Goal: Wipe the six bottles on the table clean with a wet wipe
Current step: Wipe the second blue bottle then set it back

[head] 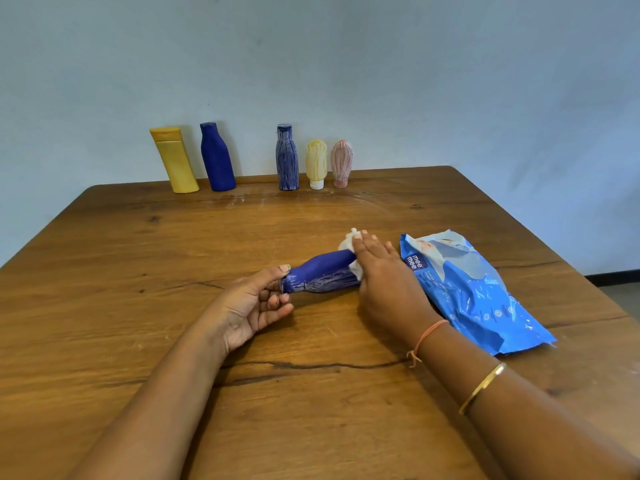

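A dark blue bottle (320,273) lies on its side mid-table, its upper side plain blue and its lower side streaked white. My left hand (254,301) grips its neck end. My right hand (384,277) presses a white wet wipe (350,242) over the bottle's base end, hiding that end. Along the table's far edge stand five bottles: a yellow one (176,161), a plain blue one (216,157), a white-streaked blue one (287,157), a small streaked yellow one (316,164) and a small streaked pink one (341,163).
A blue pack of wet wipes (478,292) lies flat just right of my right hand, close to the table's right edge. The wooden table (138,244) has a long dark crack near my forearms. A pale wall rises behind the bottles.
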`<move>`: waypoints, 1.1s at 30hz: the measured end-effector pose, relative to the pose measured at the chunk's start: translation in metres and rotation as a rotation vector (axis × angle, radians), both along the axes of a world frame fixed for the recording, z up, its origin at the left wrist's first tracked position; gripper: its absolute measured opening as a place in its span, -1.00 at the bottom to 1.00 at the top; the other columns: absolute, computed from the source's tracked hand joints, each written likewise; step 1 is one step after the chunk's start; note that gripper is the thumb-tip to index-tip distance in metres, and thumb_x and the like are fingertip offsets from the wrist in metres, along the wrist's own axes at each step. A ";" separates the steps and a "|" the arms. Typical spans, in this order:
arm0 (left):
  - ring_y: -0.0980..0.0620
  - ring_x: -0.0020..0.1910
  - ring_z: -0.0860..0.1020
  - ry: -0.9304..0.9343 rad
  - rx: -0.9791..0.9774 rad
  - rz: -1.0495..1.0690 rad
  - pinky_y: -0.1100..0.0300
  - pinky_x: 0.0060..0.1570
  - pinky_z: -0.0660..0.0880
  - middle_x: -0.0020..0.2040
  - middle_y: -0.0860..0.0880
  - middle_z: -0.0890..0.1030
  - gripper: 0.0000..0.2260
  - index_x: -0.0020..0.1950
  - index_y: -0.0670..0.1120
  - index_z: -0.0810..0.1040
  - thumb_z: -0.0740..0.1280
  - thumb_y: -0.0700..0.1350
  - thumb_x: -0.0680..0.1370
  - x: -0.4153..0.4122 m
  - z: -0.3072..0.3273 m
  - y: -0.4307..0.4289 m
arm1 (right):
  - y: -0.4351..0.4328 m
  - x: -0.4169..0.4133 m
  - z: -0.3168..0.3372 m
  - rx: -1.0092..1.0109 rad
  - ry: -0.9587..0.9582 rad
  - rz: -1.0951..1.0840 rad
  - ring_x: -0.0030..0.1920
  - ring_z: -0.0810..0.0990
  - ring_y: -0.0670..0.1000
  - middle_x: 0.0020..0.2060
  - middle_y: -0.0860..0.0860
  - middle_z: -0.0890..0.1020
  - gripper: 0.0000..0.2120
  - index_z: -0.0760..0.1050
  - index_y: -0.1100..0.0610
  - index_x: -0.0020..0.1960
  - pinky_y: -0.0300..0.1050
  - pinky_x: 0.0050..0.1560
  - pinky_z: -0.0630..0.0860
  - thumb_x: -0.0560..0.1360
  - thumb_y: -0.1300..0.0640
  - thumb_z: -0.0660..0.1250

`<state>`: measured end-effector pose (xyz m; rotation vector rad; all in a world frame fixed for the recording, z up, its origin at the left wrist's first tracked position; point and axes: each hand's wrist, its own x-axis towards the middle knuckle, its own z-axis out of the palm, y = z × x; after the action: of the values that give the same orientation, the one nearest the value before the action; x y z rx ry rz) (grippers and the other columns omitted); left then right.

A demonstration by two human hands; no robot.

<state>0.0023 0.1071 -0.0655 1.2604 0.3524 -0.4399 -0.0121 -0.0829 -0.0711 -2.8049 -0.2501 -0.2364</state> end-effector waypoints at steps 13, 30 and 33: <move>0.17 -0.55 0.49 -0.022 -0.022 -0.027 0.28 -0.52 0.54 -0.47 -0.04 0.49 -0.86 -0.15 -0.20 0.54 0.36 -0.12 0.47 -0.001 -0.002 0.003 | 0.049 -0.016 0.008 -0.164 -0.013 0.276 0.51 -0.12 0.03 0.52 0.10 -0.05 -0.44 -0.11 0.17 0.51 -0.08 0.43 -0.25 0.58 0.21 0.05; 0.01 -0.22 0.64 -0.322 0.247 0.016 0.16 -0.13 0.62 -0.03 -0.12 0.66 -0.88 0.03 -0.05 0.61 0.35 -0.16 0.51 0.003 -0.013 0.007 | 0.002 -0.006 0.004 0.104 0.067 0.007 0.50 -0.03 -0.05 0.51 0.01 0.05 -0.45 -0.03 0.11 0.52 -0.14 0.47 -0.04 0.58 0.24 0.08; 0.11 -0.14 0.63 -0.437 0.275 -0.055 0.29 -0.11 0.59 -0.06 -0.06 0.68 -0.73 0.07 0.01 0.58 0.40 -0.27 0.44 0.001 -0.011 0.007 | 0.000 -0.003 0.004 0.121 0.065 -0.009 0.50 0.00 -0.04 0.51 0.02 0.07 -0.45 -0.01 0.12 0.51 -0.13 0.48 -0.02 0.58 0.26 0.08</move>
<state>0.0031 0.1142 -0.0767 1.5949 0.0055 -0.1549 -0.0155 -0.0826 -0.0670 -2.6893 -0.2010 -0.1571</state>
